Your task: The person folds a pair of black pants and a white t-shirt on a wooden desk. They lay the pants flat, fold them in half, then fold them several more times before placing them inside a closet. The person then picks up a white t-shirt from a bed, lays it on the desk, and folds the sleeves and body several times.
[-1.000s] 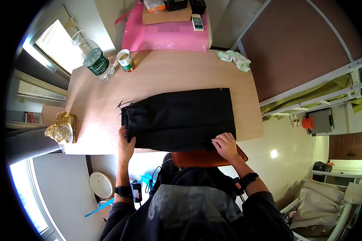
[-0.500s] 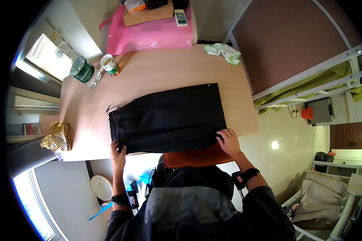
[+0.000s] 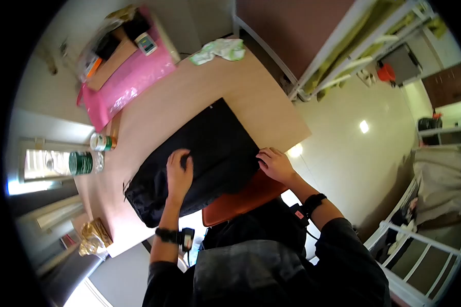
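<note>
A pair of black shorts (image 3: 210,138) lies flat on the table, folded lengthwise, with the gathered waistband and its drawstring at the left end. Over the middle of the cloth is my left hand (image 3: 179,176), its fingers curved and the thumb held apart, gripping nothing visible. At the near right corner, by the hem, the bent fingers of my right hand (image 3: 275,165) close on the fabric edge. Its fingertips are partly hidden.
On the wooden table (image 3: 153,120) are a pink plastic bag (image 3: 138,79), a white-green cloth (image 3: 217,51), a cup (image 3: 102,141), a plastic bottle (image 3: 80,162) and a gold wrapper (image 3: 93,238). A brown chair seat (image 3: 241,199) sits at the near edge.
My left hand has left the waistband and moved right, over the middle of the shorts. My right hand stays at the hem corner. The view has turned, so the table appears tilted.
</note>
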`<act>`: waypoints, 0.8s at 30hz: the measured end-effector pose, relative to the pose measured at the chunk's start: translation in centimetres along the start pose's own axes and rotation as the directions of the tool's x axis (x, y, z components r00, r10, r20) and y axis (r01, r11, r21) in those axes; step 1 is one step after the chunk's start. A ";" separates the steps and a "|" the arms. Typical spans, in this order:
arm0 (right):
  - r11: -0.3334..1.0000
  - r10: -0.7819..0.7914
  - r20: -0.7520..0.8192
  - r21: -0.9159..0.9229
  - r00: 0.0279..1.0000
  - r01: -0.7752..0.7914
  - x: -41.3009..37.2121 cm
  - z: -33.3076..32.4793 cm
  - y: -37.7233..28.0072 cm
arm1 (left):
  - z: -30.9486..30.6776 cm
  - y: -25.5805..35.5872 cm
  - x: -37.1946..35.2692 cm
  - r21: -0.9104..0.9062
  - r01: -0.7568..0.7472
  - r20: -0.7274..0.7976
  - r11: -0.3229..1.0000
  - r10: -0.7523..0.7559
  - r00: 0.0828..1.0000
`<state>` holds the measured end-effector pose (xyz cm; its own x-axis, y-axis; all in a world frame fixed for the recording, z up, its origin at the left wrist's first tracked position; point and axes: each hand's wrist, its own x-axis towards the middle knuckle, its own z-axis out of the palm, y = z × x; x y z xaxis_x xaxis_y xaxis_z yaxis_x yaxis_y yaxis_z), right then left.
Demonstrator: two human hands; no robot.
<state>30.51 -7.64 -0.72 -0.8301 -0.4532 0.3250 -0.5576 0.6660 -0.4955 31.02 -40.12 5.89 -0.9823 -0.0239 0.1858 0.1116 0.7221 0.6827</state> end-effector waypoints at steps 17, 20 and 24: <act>0.939 0.154 0.079 0.299 0.985 -0.171 -3.6 0.6 1.9 | 14.9 -2.0 18.7 0.231 0.204 0.189 0.951 -0.250 0.950; 0.946 0.118 0.090 0.292 0.989 -0.139 -3.7 0.5 2.1 | 15.2 -2.6 18.7 0.228 0.201 0.186 0.953 -0.245 0.951; 0.956 0.095 0.067 0.272 0.993 -0.110 -3.3 0.2 2.3 | 14.9 -1.9 18.4 0.120 0.248 0.153 0.961 -0.264 0.952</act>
<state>31.97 -4.73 -3.15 -0.8771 -0.4262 0.2216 -0.4394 0.5253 -0.7287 10.45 -31.64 -2.55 -0.9879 -0.1078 -0.1119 -0.1541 0.7710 0.6179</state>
